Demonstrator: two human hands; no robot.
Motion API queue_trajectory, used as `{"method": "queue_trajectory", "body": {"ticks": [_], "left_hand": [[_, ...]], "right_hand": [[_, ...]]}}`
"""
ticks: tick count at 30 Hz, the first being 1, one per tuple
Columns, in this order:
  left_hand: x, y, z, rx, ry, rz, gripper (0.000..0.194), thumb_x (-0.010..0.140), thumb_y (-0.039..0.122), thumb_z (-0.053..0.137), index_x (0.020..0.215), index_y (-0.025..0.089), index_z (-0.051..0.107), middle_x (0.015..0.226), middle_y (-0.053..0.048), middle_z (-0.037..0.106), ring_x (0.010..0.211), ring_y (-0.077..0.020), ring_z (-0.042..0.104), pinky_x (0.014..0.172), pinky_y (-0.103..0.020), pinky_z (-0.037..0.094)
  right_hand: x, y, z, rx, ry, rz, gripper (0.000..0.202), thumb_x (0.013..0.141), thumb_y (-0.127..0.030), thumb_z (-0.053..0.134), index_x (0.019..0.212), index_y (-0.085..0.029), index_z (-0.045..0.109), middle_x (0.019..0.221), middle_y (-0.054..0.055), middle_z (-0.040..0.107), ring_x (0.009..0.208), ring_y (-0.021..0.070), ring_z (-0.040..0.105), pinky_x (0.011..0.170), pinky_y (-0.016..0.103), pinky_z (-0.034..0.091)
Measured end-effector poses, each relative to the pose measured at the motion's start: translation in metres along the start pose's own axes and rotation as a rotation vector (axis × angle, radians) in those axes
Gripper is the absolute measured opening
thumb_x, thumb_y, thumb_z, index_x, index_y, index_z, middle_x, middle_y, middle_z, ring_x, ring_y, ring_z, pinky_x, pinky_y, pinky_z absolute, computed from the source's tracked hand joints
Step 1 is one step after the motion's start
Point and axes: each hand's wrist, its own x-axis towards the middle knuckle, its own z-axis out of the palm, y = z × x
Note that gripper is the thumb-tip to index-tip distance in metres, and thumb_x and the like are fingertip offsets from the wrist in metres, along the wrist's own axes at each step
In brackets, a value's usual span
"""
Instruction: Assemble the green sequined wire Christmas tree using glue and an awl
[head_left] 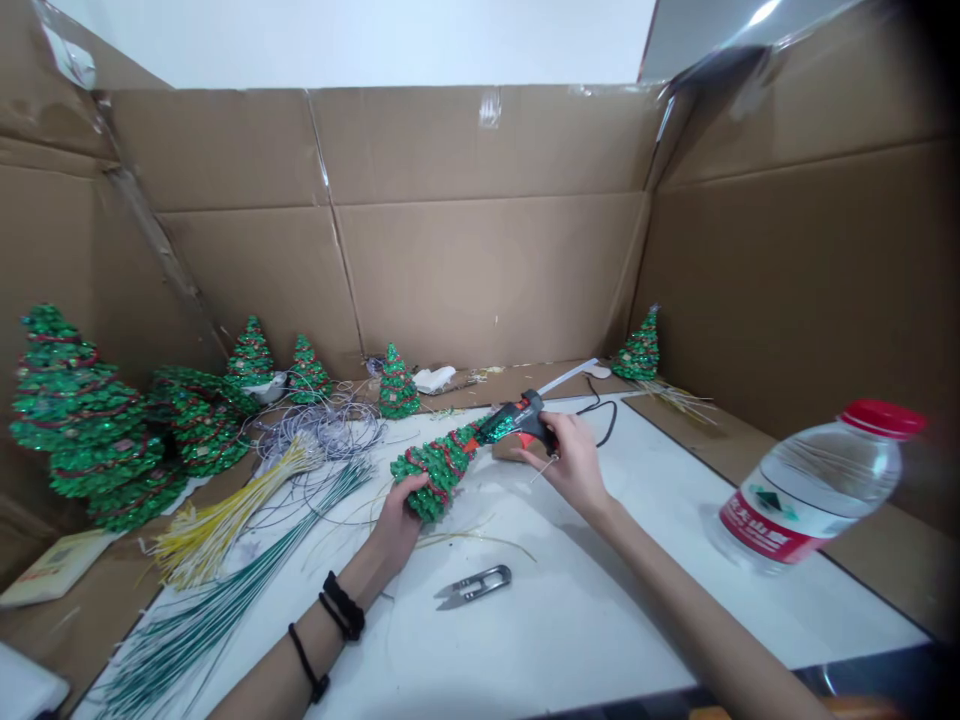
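My left hand [397, 522] grips a small green Christmas tree [435, 472] with red garland by its base. The tree lies tilted above the white board, its top pointing up and to the right. In my right hand [576, 465] is a glue gun [516, 418], black with orange parts, and a white glue stick juts from its back. Its orange nozzle meets or nearly meets the upper part of the tree; I cannot tell if they touch. A thin pale strand shows by my right fingers. Thread snips [474, 587] lie on the board below the tree.
Bundles of yellow wire [232, 515] and green wire [240, 590] lie at left, beside tangled purple wire [322, 425]. Several finished trees [90, 420] stand along the left and back. A water bottle [817, 490] stands at right. Cardboard walls [487, 260] enclose the table.
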Motion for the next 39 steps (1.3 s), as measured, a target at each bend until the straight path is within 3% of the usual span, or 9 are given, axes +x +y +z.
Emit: {"method": "queue_trajectory", "body": {"ticks": [8, 29, 39], "left_hand": [[-0.0015, 0.0003, 0.0042, 0.011, -0.048, 0.018, 0.024, 0.072, 0.027, 0.066, 0.093, 0.015, 0.065, 0.098, -0.006, 0.069, 0.094, -0.0202, 0.061, 0.089, -0.032, 0.044], [-0.0009, -0.0013, 0.0039, 0.063, -0.038, 0.021, 0.032, 0.073, 0.031, 0.065, 0.099, 0.014, 0.063, 0.098, -0.008, 0.070, 0.097, -0.0237, 0.063, 0.092, -0.037, 0.045], [-0.0006, -0.0024, 0.0014, 0.055, -0.039, 0.019, 0.031, 0.075, 0.031, 0.064, 0.100, 0.013, 0.062, 0.107, -0.009, 0.067, 0.099, -0.0216, 0.062, 0.088, -0.031, 0.046]], "right_hand": [[-0.0013, -0.0046, 0.0006, -0.037, -0.017, -0.081, 0.036, 0.078, -0.046, 0.062, 0.099, -0.019, 0.051, 0.084, 0.008, 0.060, 0.074, 0.0225, 0.049, 0.065, 0.033, 0.041], [-0.0004, -0.0096, -0.0016, -0.137, 0.008, -0.193, 0.029, 0.084, -0.036, 0.056, 0.106, -0.018, 0.055, 0.085, 0.010, 0.061, 0.072, 0.0221, 0.046, 0.064, 0.034, 0.040], [-0.0033, -0.0078, 0.0027, -0.126, 0.018, -0.201, 0.022, 0.085, -0.030, 0.055, 0.103, -0.017, 0.054, 0.087, 0.010, 0.063, 0.073, 0.0215, 0.051, 0.064, 0.032, 0.040]]}}
